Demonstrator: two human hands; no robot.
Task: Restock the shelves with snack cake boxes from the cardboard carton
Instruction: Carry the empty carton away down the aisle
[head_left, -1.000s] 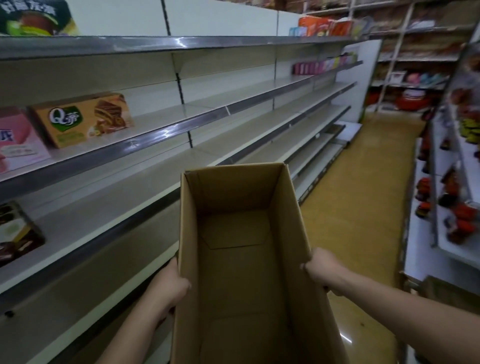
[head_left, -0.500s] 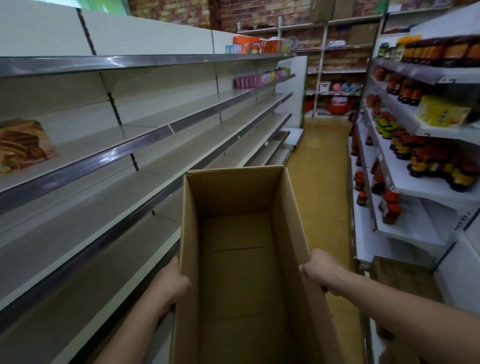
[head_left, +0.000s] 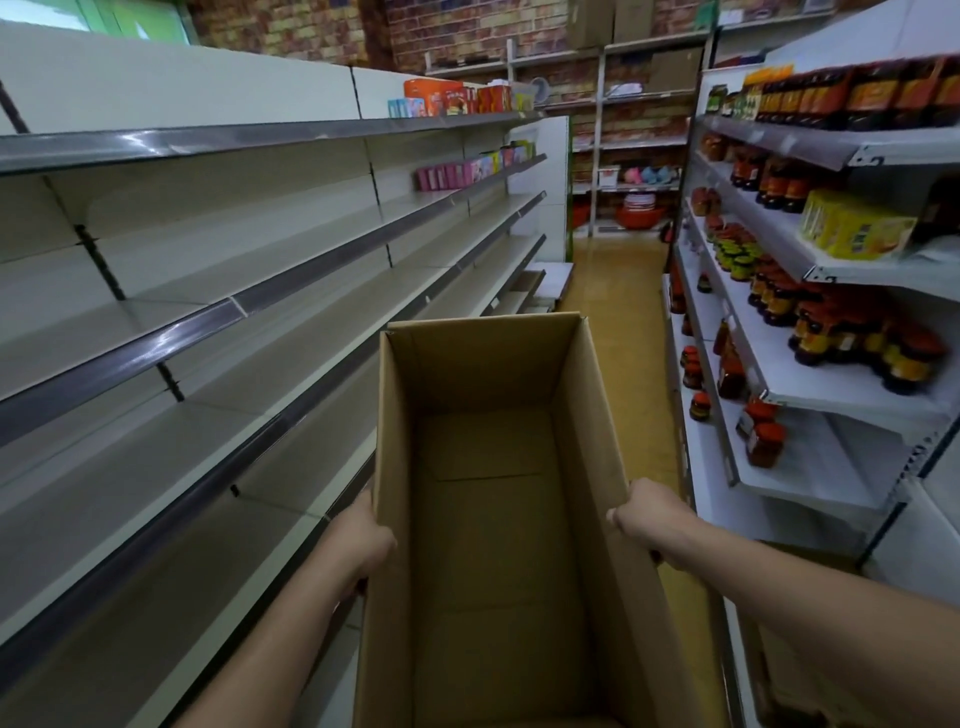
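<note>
I hold an open brown cardboard carton (head_left: 483, 374) in front of me at waist height. Its inside shows only bare cardboard, with no boxes in it. My left hand (head_left: 358, 543) grips the carton's left wall and my right hand (head_left: 652, 519) grips its right wall. The long grey shelves (head_left: 218, 312) on my left run down the aisle and hold nothing near me. No snack cake boxes are in view close by.
Pink boxes (head_left: 457, 174) and orange boxes (head_left: 452, 98) sit at the far end of the left shelves. White shelves (head_left: 841, 384) on the right carry jars and yellow packs (head_left: 852, 228). A yellow floor aisle (head_left: 618, 291) runs ahead to brick-backed shelving.
My view has swung right, down the aisle. The snack cake boxes on the left shelves have left the frame and the right-hand jar shelves have come in. Both hands keep their hold on the carton.
</note>
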